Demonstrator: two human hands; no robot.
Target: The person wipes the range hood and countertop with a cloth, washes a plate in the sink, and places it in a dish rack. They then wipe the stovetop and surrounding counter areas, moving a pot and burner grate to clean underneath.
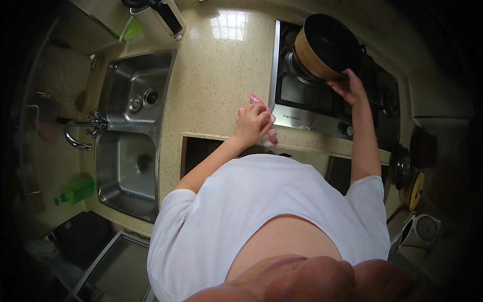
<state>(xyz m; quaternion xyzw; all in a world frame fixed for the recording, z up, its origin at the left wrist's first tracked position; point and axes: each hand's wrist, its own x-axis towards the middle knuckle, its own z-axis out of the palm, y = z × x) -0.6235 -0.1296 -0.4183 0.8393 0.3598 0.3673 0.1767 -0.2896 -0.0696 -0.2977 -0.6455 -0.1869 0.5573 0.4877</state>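
Observation:
A pink and white cloth (270,139) is bunched under and between the fingers of my left hand (252,122), on the counter beside the stove's steel front edge. With my right hand (350,87) I grip a deep pan (317,56) at its near side, where the handle is mostly hidden by my fingers. The pan has a dark inside and a tan outer wall. It is tilted over the left burner of the gas stove (302,96), its opening turned to the right. Whether it rests on the burner I cannot tell.
Left of the speckled counter (211,83) lies a steel double sink (130,126) with a curved faucet (81,124). A green bottle (78,190) is at the sink's lower left. An electric kettle (156,20) stands at the back left. Lidded cookware (412,190) is at the right.

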